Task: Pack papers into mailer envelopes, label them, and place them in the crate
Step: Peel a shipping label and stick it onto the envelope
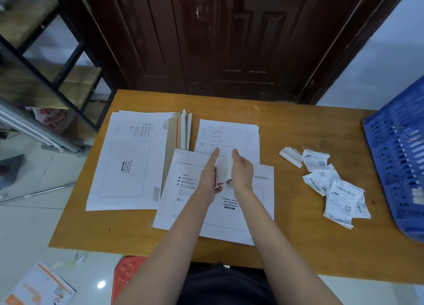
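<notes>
A white mailer envelope [183, 203] lies flat in front of me on the wooden table [298, 125]. Above it both hands hold a small white label slip [223, 170] between them: my left hand [210, 178] pinches its lower left edge, my right hand [242, 170] holds its right side. Behind the hands lies a stack of handwritten papers [229, 134]. A stack of white mailers [128, 162] with brown flaps sits to the left. The blue crate [399, 148] stands at the right edge.
Several printed shipping labels [337, 190] and a torn backing strip [290, 156] lie loose at the right of the table. A metal shelf rack [52, 59] stands at the left, a dark wooden door [218, 36] behind. A red stool [128, 275] sits below.
</notes>
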The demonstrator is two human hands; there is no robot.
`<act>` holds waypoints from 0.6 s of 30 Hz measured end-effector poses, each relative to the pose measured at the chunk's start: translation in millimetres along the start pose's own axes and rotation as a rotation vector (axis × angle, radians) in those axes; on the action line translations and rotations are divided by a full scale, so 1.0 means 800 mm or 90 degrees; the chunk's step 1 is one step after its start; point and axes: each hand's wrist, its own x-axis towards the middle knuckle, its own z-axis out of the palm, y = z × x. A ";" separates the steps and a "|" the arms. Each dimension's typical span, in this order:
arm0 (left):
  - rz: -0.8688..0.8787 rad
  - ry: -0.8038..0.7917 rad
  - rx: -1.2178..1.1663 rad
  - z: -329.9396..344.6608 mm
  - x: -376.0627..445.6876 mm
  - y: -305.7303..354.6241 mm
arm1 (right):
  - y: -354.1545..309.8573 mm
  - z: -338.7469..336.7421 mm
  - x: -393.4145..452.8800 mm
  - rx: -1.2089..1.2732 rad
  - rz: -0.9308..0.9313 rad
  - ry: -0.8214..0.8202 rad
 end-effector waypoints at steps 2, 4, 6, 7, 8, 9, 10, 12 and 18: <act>0.017 0.024 0.018 0.007 -0.001 0.003 | -0.001 0.000 -0.003 -0.019 -0.005 -0.013; 0.030 0.055 0.017 0.011 0.000 0.004 | -0.002 -0.001 -0.005 0.003 0.023 -0.009; 0.044 0.048 -0.009 0.011 0.000 0.004 | 0.000 -0.002 -0.004 0.028 0.051 0.003; 0.050 0.042 -0.023 0.011 0.002 0.003 | 0.002 -0.002 -0.003 0.026 0.045 0.016; 0.051 0.040 -0.038 0.011 0.002 0.002 | 0.005 -0.001 -0.002 0.011 0.027 0.033; 0.051 0.044 -0.051 0.011 0.002 0.000 | 0.007 0.000 -0.001 -0.011 0.007 0.054; 0.049 0.048 -0.064 0.010 0.002 -0.001 | 0.008 0.001 -0.002 -0.034 -0.011 0.069; 0.043 0.042 -0.087 0.009 0.002 -0.003 | 0.010 0.001 -0.001 -0.064 -0.037 0.084; 0.010 0.044 -0.141 -0.002 0.006 -0.009 | 0.024 -0.005 0.003 -0.150 -0.074 0.098</act>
